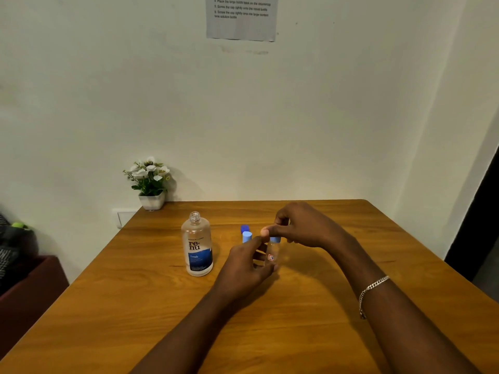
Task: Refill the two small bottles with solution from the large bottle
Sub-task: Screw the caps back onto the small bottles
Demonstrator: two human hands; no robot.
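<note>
Wood of a warm honey-brown makes up the table (297,333), which stands against a pale wall. Near the middle of it, the person's left hand (247,265) curls its fingers round the clear body of a small bottle (272,257), holding it upright just above or on the tabletop; which of the two cannot be told. A small red-and-white label shows on the bottle between the fingers. The right hand (303,228) comes in from above and the right, its thumb and fingertips closed on the pale blue cap (275,240) at the bottle's top. A silver chain bracelet (374,290) hangs on the right wrist.

Left of both hands, the large bottle (198,245) stands upright on the table, apart from them. Its threaded neck is bare, with no cap on it, and its label is white above and blue below. Just beyond the left hand's knuckles a second pale blue top (247,236) shows; what it sits on is hidden behind the hand. Touching or just behind that top, slightly farther away, lies a dark blue cap (244,228).

At the far left corner of the table a small white pot of white flowers (149,182) stands against the wall. High on the wall hangs a printed sheet of paper (241,18). Off the table's left edge sits a dark red piece of furniture (29,290).
</note>
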